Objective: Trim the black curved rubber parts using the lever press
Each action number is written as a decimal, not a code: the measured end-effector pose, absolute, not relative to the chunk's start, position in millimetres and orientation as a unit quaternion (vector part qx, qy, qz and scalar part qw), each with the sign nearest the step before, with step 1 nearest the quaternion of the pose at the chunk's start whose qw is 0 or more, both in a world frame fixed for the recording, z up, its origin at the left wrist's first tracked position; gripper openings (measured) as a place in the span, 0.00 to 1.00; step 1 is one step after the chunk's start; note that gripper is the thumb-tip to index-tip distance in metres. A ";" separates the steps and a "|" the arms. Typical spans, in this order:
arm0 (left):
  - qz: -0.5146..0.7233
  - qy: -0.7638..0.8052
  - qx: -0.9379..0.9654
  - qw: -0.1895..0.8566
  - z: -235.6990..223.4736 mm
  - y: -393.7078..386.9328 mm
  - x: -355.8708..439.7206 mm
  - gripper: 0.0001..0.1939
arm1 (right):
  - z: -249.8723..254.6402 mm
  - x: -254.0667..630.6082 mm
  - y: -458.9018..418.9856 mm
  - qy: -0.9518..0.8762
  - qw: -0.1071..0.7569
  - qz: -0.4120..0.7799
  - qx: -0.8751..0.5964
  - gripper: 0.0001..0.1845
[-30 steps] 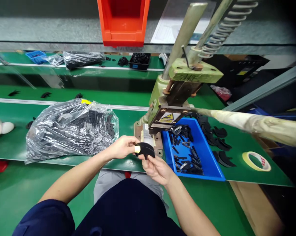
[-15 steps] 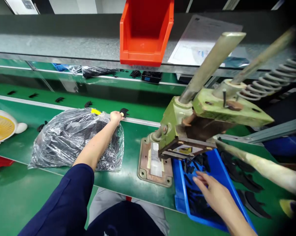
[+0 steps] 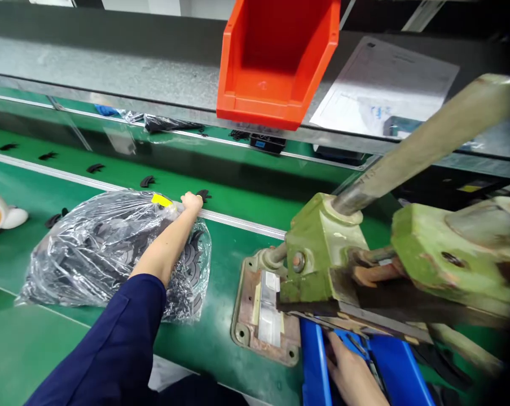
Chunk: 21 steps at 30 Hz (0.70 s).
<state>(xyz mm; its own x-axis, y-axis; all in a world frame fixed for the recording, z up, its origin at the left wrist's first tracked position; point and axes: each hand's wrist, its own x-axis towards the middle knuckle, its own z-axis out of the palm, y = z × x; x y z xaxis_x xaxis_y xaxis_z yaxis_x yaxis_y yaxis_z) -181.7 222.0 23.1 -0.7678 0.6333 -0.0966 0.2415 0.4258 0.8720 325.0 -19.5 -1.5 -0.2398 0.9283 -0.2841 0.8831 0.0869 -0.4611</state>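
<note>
Head view: the left hand (image 3: 191, 202) is setting 1 black curved piece (image 3: 203, 195) onto the conveyor belt (image 3: 238, 197), at 12 o'clock of the plastic bag (image 3: 106, 248), fingers seemingly pinching it. The right hand (image 3: 352, 375) is digging in the blue tray (image 3: 312, 366) at 5 o'clock; grip unclear. Next move calls for releasing the piece.

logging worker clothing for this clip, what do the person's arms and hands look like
The left arm wears a dark navy sleeve pushed up above the elbow, forearm bare. The left hand and right hand are both bare: no gloves, watch or rings visible.
</note>
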 end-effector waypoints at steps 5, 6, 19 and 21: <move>0.453 0.809 0.334 0.167 37.3 194.5 -166.2 0.22 | 24.1 310.9 -15.7 -0.755 -0.029 0.221 -0.617 0.13; 0.461 0.794 0.359 0.167 39.3 186.3 -160.3 0.21 | 27.2 308.1 -17.3 -0.751 -0.028 0.217 -0.623 0.14; 0.537 0.647 0.418 0.344 63.2 38.1 -91.5 0.22 | 40.4 300.4 -46.7 -0.672 0.036 0.330 -0.662 0.19; 0.528 0.648 0.427 0.344 70.3 22.6 -89.5 0.22 | 45.9 310.3 -48.4 -0.650 0.091 0.350 -0.668 0.18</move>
